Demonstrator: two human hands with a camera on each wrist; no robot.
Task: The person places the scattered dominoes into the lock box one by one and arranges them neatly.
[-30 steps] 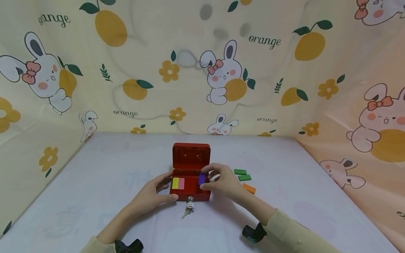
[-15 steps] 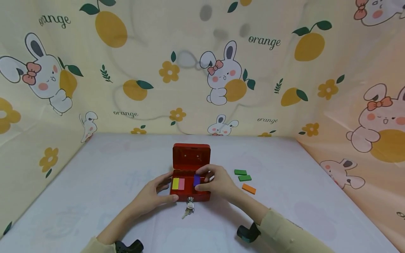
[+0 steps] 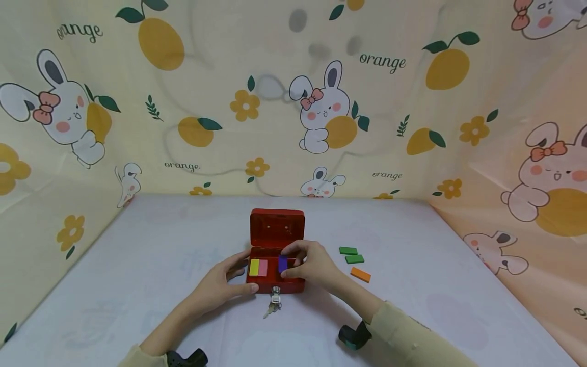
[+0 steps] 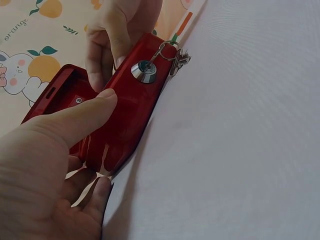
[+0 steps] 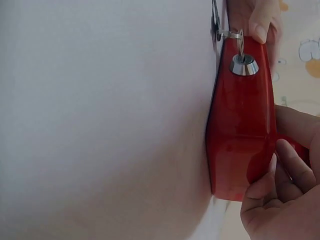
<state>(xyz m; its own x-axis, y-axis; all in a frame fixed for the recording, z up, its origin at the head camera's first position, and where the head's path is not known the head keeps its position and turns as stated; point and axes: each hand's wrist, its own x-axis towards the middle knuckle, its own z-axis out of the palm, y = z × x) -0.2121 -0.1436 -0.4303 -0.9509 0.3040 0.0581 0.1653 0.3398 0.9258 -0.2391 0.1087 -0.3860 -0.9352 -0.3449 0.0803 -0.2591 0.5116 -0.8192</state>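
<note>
A small red cash box (image 3: 292,287) stands with its lid raised. My left hand (image 3: 215,283) grips its left side, the thumb (image 4: 95,112) lying along the front in the left wrist view. Between thumb and fingers my right hand (image 3: 317,262) pinches a purple block (image 3: 282,263), held inside the box right of the middle. A yellow block (image 3: 254,267) and a pink block (image 3: 263,267) lie side by side at the left of the box. The front lock (image 5: 244,65) has a key in it, with more keys hanging from a ring. The wrist views hide the purple block.
Right of the box, two green blocks (image 3: 354,259) and an orange block (image 3: 361,275) lie on the white-covered table (image 3: 183,224). A patterned cloth (image 3: 257,51) hangs behind and at both sides. Black devices (image 3: 355,335) sit on the wrists.
My right hand has carried the purple block leftward, from the right side of the box toward its middle. My left hand has stayed in place on the box.
</note>
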